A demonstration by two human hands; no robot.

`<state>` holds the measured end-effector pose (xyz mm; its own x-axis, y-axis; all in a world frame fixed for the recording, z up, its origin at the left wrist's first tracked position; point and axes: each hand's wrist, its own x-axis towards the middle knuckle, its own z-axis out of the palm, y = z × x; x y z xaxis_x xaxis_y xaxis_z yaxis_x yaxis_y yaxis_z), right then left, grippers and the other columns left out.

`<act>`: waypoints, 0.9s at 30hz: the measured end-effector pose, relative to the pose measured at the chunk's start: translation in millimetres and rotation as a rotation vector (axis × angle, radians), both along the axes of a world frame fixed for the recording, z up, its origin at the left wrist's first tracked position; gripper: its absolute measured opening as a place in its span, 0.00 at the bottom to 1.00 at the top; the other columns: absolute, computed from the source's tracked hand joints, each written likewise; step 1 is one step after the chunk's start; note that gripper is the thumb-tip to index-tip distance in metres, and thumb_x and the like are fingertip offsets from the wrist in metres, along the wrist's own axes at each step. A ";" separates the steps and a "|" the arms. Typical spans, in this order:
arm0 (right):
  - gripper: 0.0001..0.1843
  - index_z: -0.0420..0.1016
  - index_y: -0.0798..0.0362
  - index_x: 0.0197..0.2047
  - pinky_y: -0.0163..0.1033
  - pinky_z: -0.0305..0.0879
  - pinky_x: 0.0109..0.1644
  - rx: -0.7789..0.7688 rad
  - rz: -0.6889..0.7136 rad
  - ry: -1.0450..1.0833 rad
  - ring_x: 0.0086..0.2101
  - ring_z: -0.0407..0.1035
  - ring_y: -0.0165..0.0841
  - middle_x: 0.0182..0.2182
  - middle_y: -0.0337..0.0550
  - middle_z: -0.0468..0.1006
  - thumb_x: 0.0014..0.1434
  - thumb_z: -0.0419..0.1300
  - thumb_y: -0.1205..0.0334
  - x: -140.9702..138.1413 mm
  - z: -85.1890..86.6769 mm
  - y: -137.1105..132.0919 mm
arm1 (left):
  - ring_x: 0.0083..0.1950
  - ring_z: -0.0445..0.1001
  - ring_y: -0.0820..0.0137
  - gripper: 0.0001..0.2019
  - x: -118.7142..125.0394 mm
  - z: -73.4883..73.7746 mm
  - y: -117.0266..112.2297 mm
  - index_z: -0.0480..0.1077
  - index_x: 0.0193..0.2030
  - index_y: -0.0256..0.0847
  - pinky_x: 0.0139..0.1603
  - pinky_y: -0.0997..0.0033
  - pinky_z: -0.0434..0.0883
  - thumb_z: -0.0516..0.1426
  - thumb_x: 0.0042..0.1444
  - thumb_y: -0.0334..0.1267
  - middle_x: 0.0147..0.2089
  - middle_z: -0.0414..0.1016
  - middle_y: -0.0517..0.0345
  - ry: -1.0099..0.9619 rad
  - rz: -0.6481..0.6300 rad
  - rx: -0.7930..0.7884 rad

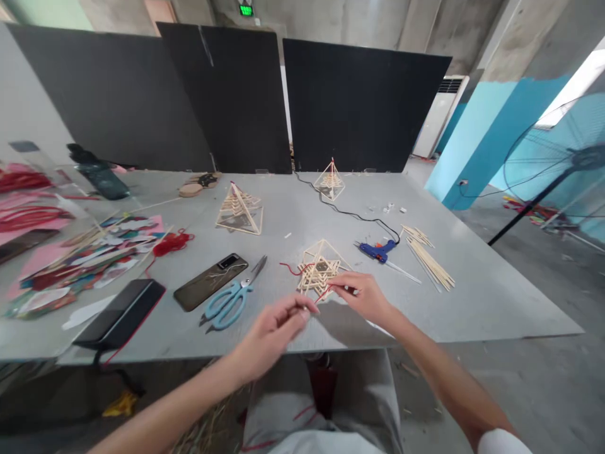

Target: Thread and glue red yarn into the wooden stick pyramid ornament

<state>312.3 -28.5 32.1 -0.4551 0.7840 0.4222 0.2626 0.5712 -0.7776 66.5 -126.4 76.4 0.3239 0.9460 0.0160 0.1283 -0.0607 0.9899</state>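
Note:
A small frame of thin wooden sticks (320,270), with star-like layers inside it, sits on the table in front of me. Red yarn (323,294) stretches between my two hands at its near edge, and a loose red tail curls out on the left. My left hand (290,318) has thumb and fingertips pinched on the yarn, near the front of the frame. Over the right front corner, my right hand (355,291) pinches the other end of that short stretch, fingers curled. My fingers hide part of the frame's near side.
Scissors (231,301) and a phone (208,282) lie left, beyond them a black case (123,312) and red yarn bundle (172,242). A blue glue gun (378,250) and wooden sticks (431,261) lie right. Two stick pyramids (240,211) stand farther back, before black panels (359,104).

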 end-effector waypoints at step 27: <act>0.12 0.87 0.49 0.40 0.36 0.57 0.25 -0.284 -0.340 0.228 0.20 0.60 0.27 0.35 0.44 0.87 0.60 0.69 0.50 -31.1 -44.4 34.9 | 0.28 0.74 0.71 0.15 -40.0 -58.0 137.3 0.85 0.50 0.43 0.33 0.74 0.68 0.59 0.68 0.45 0.32 0.83 0.57 0.492 0.095 0.578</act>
<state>281.2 6.4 -12.3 -0.0745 0.9704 0.2299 0.2021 0.2404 -0.9494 26.5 11.0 18.4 0.3391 0.8552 0.3920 0.5770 -0.5182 0.6313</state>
